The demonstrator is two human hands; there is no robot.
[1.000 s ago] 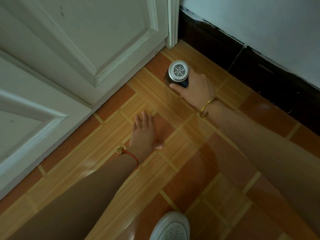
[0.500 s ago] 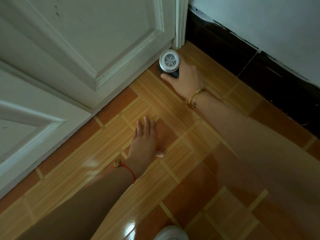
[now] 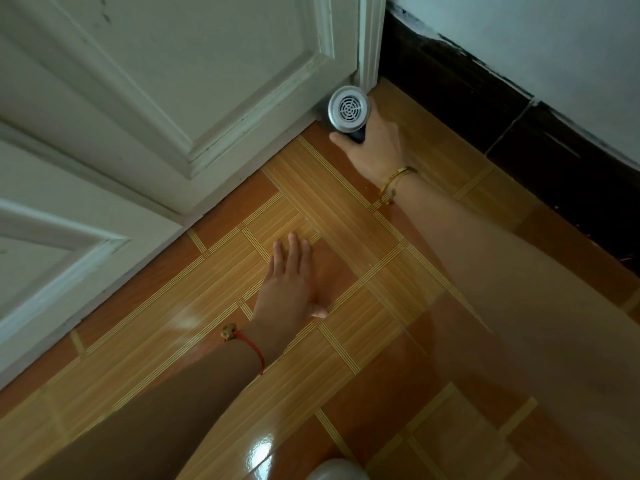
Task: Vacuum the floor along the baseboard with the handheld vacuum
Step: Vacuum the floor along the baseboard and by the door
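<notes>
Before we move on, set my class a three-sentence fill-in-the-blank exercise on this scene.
The right hand grips the vacuum beside the white ___.
The left hand lies flat on the ___.
The string on the left wrist is ___.
Missing: door, floor, red.

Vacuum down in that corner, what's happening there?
A person is cleaning a tiled floor by hand. Their right hand grips a small handheld vacuum, held at the foot of the white door, right where it meets the dark baseboard. Its grille end faces up. Their left hand rests flat on the floor, fingers straight, holding nothing.
</notes>
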